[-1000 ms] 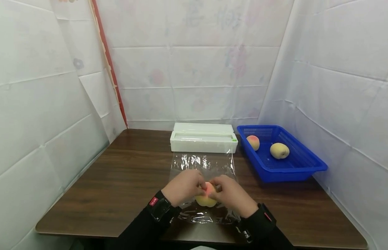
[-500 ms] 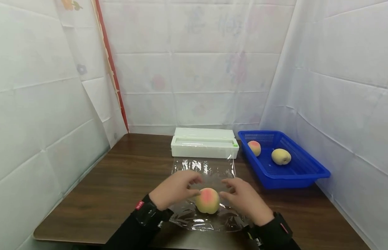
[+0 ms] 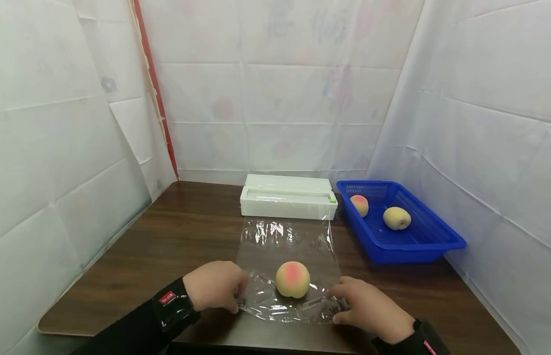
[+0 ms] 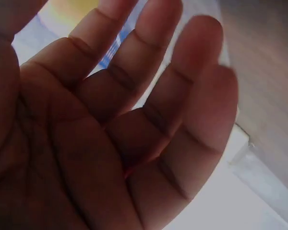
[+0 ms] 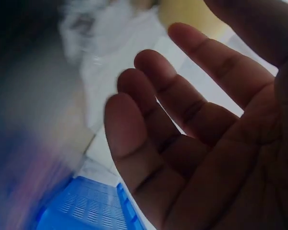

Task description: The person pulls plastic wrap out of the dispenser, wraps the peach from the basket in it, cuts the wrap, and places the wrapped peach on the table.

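Note:
A peach [image 3: 292, 279], yellow with a pink top, sits on a sheet of clear cling film [image 3: 281, 249] near the table's front edge. My left hand [image 3: 215, 286] is at the film's front left corner, thumb and fingers apart beside its edge. At the front right corner is my right hand [image 3: 368, 305], its fingertips over the crumpled film edge. Both wrist views show loosely bent fingers [image 4: 151, 86] with nothing gripped between them. Behind the peach, the film runs back to a white cling film box [image 3: 288, 208] with its lid up.
A blue plastic basket [image 3: 417, 248] stands at the back right, holding a pink-topped peach [image 3: 359, 205] and a pale yellow fruit [image 3: 397, 218]. White sheeting [image 3: 279, 93] hangs behind the brown table [image 3: 177, 236] and on both sides.
Both hands have come off the peach and moved apart, down to the film's front corners. The peach stays on the film, now uncovered.

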A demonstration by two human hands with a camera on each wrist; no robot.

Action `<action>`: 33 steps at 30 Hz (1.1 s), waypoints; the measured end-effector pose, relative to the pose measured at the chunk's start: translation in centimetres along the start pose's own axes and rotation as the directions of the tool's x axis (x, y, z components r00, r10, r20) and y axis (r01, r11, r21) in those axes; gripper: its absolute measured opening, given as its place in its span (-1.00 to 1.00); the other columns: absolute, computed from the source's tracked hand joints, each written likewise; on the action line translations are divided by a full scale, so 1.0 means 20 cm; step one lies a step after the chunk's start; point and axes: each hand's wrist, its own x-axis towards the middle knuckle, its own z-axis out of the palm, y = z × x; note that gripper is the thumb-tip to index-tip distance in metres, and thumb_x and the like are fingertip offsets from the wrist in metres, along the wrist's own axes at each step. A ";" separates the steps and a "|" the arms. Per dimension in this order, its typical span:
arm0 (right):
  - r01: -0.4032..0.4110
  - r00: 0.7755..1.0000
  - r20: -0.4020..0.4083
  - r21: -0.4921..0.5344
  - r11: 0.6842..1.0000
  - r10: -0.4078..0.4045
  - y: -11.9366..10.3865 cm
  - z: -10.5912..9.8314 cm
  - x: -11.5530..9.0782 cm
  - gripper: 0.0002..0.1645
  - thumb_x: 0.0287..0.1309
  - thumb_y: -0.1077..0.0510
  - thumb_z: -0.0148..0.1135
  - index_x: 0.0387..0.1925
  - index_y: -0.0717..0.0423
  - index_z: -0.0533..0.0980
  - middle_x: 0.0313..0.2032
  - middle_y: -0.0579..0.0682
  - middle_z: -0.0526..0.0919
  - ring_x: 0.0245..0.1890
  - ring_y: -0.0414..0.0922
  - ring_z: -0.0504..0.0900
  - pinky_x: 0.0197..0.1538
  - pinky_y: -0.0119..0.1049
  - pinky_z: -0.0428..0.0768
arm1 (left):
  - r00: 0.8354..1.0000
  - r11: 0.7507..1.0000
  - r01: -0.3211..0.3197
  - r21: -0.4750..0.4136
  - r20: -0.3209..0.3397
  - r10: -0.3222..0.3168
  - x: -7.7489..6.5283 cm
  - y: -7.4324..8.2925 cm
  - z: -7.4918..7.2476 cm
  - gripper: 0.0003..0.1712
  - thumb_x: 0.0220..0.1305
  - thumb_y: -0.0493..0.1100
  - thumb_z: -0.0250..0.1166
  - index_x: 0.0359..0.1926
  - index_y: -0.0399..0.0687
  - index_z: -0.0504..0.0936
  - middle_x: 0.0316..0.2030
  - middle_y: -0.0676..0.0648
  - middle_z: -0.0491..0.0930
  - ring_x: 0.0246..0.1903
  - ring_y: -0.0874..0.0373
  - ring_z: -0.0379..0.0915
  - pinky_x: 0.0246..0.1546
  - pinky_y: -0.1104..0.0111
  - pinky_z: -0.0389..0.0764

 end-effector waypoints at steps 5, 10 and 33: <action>0.007 1.000 0.025 -0.059 0.998 -0.006 0.01 0.03 0.01 -0.63 -0.06 0.10 0.69 -0.21 -0.24 0.69 -0.28 -0.30 0.52 -0.33 -0.38 0.45 -0.27 -0.37 0.48 | 1.000 0.995 0.002 0.099 0.016 -0.004 0.00 0.02 0.03 -0.60 -0.20 -0.18 0.71 -0.60 0.16 0.57 -0.60 0.25 0.49 -0.57 0.30 0.34 -0.51 0.36 0.41; 0.066 0.997 -0.036 -0.166 0.984 -0.073 0.01 0.02 0.06 -0.67 -0.05 0.21 0.64 -0.42 -0.24 0.62 -0.41 -0.37 0.50 -0.42 -0.42 0.38 -0.34 -0.40 0.43 | 0.996 0.981 -0.067 0.179 -0.049 0.077 0.02 0.00 0.02 -0.67 -0.08 -0.21 0.64 -0.60 0.18 0.60 -0.57 0.26 0.53 -0.55 0.35 0.33 -0.50 0.39 0.44; 0.040 0.998 -0.047 -0.071 0.997 -0.043 0.10 0.02 0.07 -0.64 0.16 0.29 0.37 -0.51 -0.19 0.42 -0.54 -0.37 0.36 -0.52 -0.40 0.31 -0.42 -0.39 0.35 | 0.987 0.985 -0.093 0.145 -0.113 0.110 0.03 -0.01 0.03 -0.79 0.13 -0.27 0.55 -0.50 0.15 0.75 -0.50 0.28 0.64 -0.50 0.46 0.42 -0.44 0.46 0.53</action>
